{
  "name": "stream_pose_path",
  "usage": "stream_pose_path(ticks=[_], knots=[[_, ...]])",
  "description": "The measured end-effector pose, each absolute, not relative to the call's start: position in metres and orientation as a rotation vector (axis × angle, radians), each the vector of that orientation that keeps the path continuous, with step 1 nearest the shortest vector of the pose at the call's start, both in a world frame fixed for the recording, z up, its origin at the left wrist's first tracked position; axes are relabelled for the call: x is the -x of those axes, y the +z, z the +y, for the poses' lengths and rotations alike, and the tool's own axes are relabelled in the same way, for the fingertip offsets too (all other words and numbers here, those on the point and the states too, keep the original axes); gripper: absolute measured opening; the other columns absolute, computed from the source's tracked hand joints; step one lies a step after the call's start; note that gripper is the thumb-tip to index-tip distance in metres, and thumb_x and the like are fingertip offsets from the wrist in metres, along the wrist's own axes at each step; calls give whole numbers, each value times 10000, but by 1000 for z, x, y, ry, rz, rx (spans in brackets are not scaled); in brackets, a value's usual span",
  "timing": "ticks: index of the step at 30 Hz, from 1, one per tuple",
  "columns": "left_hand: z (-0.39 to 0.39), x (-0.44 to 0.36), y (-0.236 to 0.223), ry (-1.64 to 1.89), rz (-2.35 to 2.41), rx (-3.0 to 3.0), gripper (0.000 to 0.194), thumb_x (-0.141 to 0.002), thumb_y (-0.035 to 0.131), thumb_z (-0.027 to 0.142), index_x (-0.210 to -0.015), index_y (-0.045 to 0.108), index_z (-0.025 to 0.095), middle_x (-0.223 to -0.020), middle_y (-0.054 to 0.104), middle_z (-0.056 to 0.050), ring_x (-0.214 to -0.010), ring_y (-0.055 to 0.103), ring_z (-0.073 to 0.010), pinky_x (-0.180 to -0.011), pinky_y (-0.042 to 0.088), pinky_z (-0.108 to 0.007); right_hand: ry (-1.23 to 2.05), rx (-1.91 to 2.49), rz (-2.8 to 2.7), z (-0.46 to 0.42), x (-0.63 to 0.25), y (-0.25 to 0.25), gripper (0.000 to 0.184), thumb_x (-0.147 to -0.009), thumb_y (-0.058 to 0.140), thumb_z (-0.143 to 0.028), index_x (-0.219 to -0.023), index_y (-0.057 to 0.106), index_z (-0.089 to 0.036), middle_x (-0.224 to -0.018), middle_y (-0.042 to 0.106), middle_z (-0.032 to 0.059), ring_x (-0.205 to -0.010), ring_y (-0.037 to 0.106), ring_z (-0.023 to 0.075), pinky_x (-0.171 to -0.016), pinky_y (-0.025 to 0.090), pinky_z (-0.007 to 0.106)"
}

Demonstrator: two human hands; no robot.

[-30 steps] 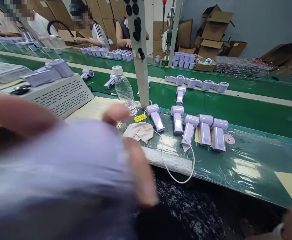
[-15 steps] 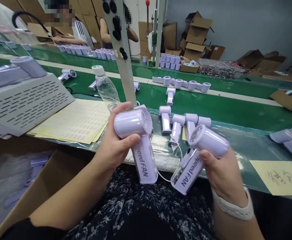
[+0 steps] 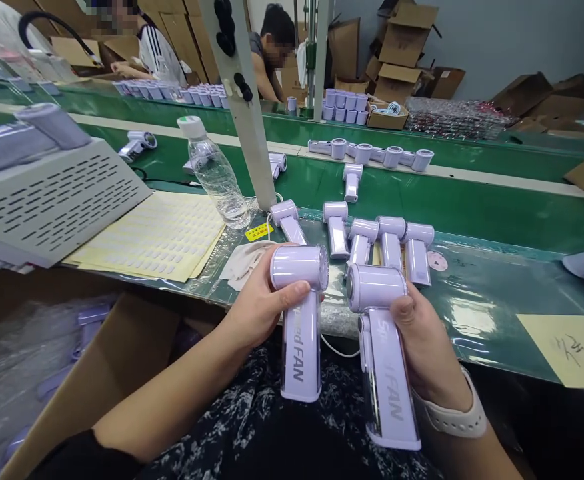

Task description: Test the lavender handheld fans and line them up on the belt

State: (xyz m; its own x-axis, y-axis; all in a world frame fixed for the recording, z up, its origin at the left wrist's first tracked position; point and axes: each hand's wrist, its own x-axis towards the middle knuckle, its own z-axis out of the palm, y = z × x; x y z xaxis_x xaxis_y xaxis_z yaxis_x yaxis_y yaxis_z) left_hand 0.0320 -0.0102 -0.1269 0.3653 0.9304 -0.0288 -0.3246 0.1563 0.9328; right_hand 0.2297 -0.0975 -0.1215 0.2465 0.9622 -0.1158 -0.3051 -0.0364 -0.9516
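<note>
My left hand (image 3: 265, 297) is closed around the head of a lilac handheld fan (image 3: 302, 347), with the thumb across its front. Its handle points down and carries the lettering "FAN". In my right hand (image 3: 429, 333) is a second lilac handheld fan (image 3: 389, 380), gripped below its round head, lettered the same way. That one has a dark gap along the side of its handle. The two fans hang side by side over my lap, apart from each other. A thin white cord (image 3: 339, 350) shows between them. Several more lilac fans (image 3: 337, 230) lie on the bench just beyond.
A clear bottle (image 3: 217, 177) stands beside a metal post (image 3: 245, 113). Sticker sheets (image 3: 147, 233) and a grey vented box (image 3: 67, 193) are at left. A handwritten yellow note (image 3: 572, 350) lies right. Beyond the green belt (image 3: 472, 200), two people work near cardboard boxes (image 3: 397, 60).
Both fans have turned more upright and come lower. The left one has moved right, and the right hand's fan has swung round so its handle points down. My view has shifted slightly.
</note>
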Motion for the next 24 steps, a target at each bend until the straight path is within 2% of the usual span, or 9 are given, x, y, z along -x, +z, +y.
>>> stream_pose_path(ticks=[5,11,14,16,17,19,21,23,24], knots=[[-15,-31,-120,1048,753,-1147,676,-645,899,508,-1185,595,238,-986,667,-28,-784,631,-186,-706,540,-294,1333,1143,-697,-98,-226,-123,671,-793,748,-718,-1204,621,-203,-692,719,42,-469,656,195,-385,538,276],[-26,-39,-114,1178,750,-1208,702,-671,834,651,-1171,575,231,-951,633,-31,-814,596,-206,-723,484,-300,1411,1125,-648,-99,-223,-135,998,-848,726,-671,-1629,243,-282,-751,748,23,-531,686,220,-455,588,326],[-30,-52,-121,1343,736,-1298,652,-717,821,623,-1181,546,255,-1022,622,-37,-864,601,-218,-774,492,-316,1429,1026,-878,-100,-210,-144,1066,-793,788,-659,-1644,243,-321,-1167,758,103,-904,756,283,-788,643,437],[-28,-62,-128,1368,718,-1443,654,-791,768,606,-1290,508,272,-1136,616,-64,-971,612,-246,-884,495,-353,1397,979,-1110,-99,-204,-146,1024,-736,873,-581,-1591,386,-295,-1432,630,125,-1212,663,323,-1036,545,482],[-26,-65,-132,1330,702,-1550,675,-831,726,607,-1363,478,274,-1217,606,-88,-1064,604,-273,-969,478,-386,1359,1001,-1199,-100,-206,-146,947,-730,894,-532,-1537,472,-271,-1444,622,127,-1250,640,331,-1065,521,491],[-18,-67,-137,1178,659,-1805,708,-895,641,602,-1478,419,266,-1415,533,-138,-1296,512,-338,-1147,370,-471,1211,1168,-1247,-102,-228,-142,753,-738,897,-448,-1405,608,-250,-1286,722,120,-1110,710,325,-959,580,485],[-8,-58,-140,1006,656,-2057,689,-924,613,559,-1517,403,276,-1571,406,-150,-1463,351,-377,-1241,233,-541,972,1449,-1133,-107,-278,-136,677,-690,926,-395,-1308,678,-273,-1069,795,102,-853,766,292,-748,625,422],[0,-35,-142,873,750,-2264,603,-931,623,486,-1475,460,286,-1620,337,-145,-1513,273,-385,-1254,197,-587,714,1791,-953,-112,-351,-131,777,-599,977,-303,-1317,683,-342,-1005,811,139,-596,735,233,-493,531,324],[3,-20,-145,820,817,-2352,554,-928,633,443,-1440,491,285,-1618,334,-145,-1515,271,-383,-1250,211,-602,561,1952,-875,-115,-390,-128,825,-611,967,-240,-1367,654,-348,-1090,799,172,-502,697,179,-439,462,296]])
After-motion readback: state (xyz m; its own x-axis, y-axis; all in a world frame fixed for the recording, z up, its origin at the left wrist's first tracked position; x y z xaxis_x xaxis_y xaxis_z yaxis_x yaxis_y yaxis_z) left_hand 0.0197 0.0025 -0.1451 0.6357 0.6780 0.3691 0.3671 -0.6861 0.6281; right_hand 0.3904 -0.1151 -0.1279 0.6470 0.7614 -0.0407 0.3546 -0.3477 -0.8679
